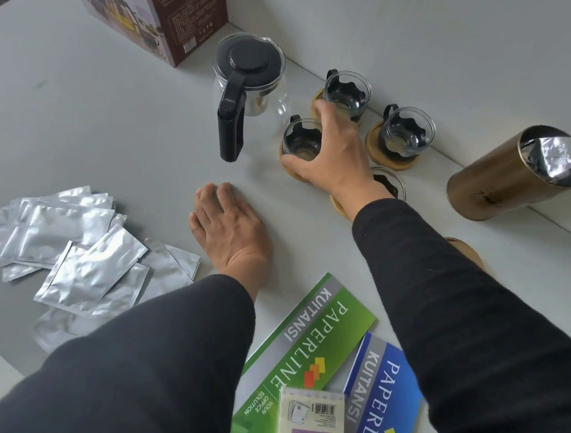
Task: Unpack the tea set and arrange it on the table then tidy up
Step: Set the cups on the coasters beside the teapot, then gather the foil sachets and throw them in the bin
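A glass cup (pixel 300 141) with a black holder is seen on a wooden coaster (pixel 289 168), just right of the table's centre, and is gripped by the right hand (pixel 330 151), whose fingers are curled over its far rim while the thumb lies against the coaster's near edge. At nine o'clock from the cup, close by, a glass teapot (pixel 248 80) with a black lid and handle is stood. A second cup (pixel 347 91) is found at one o'clock, a third cup (pixel 405 133) at three o'clock, and a fourth cup (pixel 391 183), largely hidden by the right wrist, at four o'clock. At seven o'clock the left hand (pixel 230 227) is laid flat on the table (pixel 97 116), fingers relaxed, nothing held. Foil sachets (pixel 76 251) are heaped at eight o'clock, well apart. A gold canister (pixel 516 173) lies tipped at three o'clock, and a printed box (pixel 150 4) is stood at eleven o'clock.
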`<state>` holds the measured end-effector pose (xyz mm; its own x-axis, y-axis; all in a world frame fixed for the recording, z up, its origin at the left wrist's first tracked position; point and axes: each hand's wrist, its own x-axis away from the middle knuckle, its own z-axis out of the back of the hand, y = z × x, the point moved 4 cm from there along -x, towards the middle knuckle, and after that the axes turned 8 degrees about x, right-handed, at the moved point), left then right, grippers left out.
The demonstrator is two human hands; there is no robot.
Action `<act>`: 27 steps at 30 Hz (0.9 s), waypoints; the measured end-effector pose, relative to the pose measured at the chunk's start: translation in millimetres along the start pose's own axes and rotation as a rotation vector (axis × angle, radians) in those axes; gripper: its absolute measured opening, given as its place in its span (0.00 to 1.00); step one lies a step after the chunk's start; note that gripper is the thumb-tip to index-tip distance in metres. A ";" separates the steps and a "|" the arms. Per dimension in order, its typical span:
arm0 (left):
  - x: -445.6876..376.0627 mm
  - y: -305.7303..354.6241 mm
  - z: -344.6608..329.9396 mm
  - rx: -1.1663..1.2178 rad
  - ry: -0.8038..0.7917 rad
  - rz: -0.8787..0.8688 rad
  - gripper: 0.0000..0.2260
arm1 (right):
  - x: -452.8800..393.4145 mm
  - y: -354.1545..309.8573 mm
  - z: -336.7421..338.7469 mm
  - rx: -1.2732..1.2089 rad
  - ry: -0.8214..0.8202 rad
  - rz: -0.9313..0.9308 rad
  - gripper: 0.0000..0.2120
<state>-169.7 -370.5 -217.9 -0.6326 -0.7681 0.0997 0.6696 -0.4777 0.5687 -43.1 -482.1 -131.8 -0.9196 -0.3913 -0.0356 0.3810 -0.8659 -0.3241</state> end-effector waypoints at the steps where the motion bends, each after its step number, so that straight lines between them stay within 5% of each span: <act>1: -4.3 1.9 0.2 0.005 0.008 0.002 0.15 | -1.5 -1.4 3.2 -0.012 0.030 0.006 0.39; 11: -9.0 2.3 6.4 0.091 -0.073 -0.013 0.17 | 64.1 -18.7 8.1 -0.115 0.186 -0.097 0.32; 20: -53.1 -1.0 67.2 0.257 -0.410 -0.094 0.17 | 122.0 -71.5 -3.7 -0.142 0.189 -0.380 0.32; 27: -127.7 -61.6 144.5 -0.001 -0.499 -0.181 0.24 | 155.5 -134.5 -36.9 -0.267 -0.130 -0.698 0.42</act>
<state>-186.4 -181.3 -147.6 -0.8461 -0.3775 0.3764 0.5330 -0.5843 0.6121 -240.9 -415.0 -128.7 -0.9138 0.1716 0.3682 -0.3364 -0.8276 -0.4494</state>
